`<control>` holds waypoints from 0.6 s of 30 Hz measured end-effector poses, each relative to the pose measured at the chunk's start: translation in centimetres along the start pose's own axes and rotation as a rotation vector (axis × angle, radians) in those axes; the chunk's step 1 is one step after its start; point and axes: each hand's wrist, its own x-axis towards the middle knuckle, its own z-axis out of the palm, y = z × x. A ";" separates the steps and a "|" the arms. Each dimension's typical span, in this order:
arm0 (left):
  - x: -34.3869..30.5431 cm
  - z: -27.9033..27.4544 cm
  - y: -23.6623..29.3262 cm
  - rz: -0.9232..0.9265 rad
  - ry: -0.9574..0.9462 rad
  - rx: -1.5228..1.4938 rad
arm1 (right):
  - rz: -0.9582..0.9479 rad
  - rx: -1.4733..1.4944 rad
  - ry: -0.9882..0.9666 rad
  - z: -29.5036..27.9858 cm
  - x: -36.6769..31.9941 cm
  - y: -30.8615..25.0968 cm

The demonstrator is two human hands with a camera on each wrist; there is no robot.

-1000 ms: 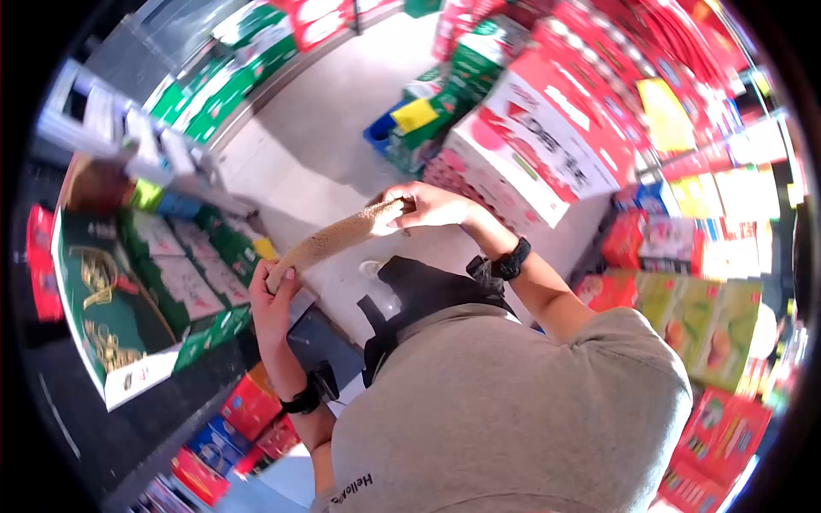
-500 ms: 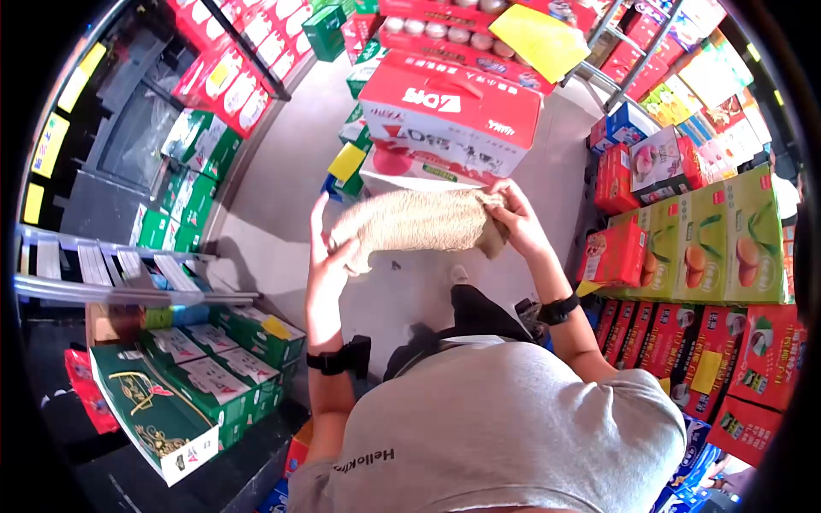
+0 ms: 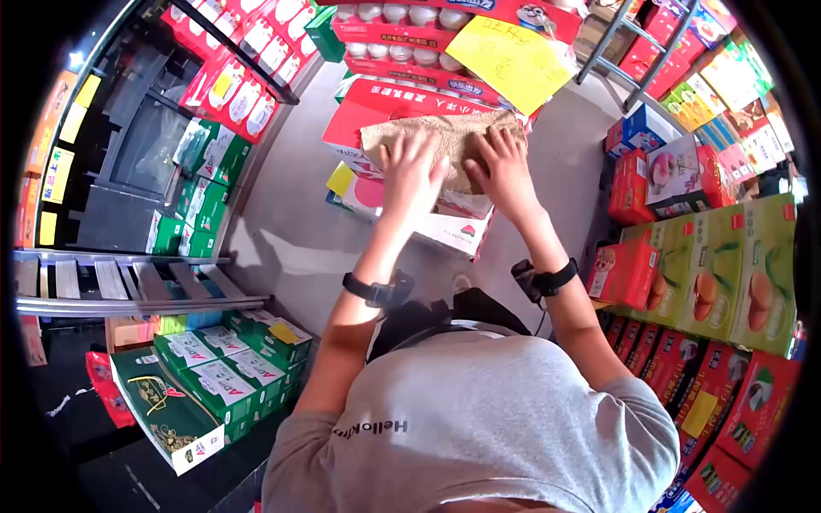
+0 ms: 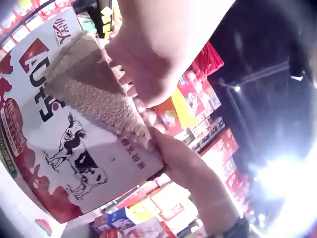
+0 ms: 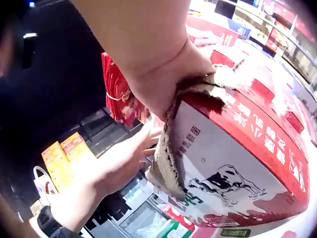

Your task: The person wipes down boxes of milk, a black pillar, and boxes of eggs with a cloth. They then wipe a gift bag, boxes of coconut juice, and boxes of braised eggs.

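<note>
A beige coarse cloth [image 3: 449, 135] lies spread on top of a red-and-white milk carton box [image 3: 445, 229] in a shop aisle. My left hand [image 3: 410, 175] presses flat on the cloth's left part with its fingers spread. My right hand [image 3: 505, 167] rests on the cloth's right end, fingers straight. In the left wrist view the cloth [image 4: 84, 84] drapes over the box [image 4: 74, 153], which has a cow printed on it. In the right wrist view the cloth [image 5: 168, 158] hangs over the box edge [image 5: 237, 163] beneath my right palm, with my left hand [image 5: 119, 163] beyond it.
Stacked red boxes and a yellow handwritten sign [image 3: 511, 56] stand behind the carton. Green and red gift boxes [image 3: 727, 265] line the right side. A metal ladder [image 3: 128, 286] and green boxes [image 3: 214, 368] are at the left. Grey floor [image 3: 291, 222] lies between.
The cloth was held stretched in the air between both hands; now it lies on the red carton with both hands flat upon it. My view has turned toward the carton stack.
</note>
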 end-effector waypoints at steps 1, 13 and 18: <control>-0.3 1.5 0.2 -0.012 -0.059 0.095 | -0.056 -0.179 0.064 1.0 -0.4 -0.2; 1.3 0.7 -4.6 0.061 -0.041 0.041 | -0.065 -0.228 -0.037 3.2 3.7 -4.5; 1.6 -0.5 -10.2 0.022 -0.008 0.060 | -0.112 -0.131 0.002 5.2 6.4 -8.3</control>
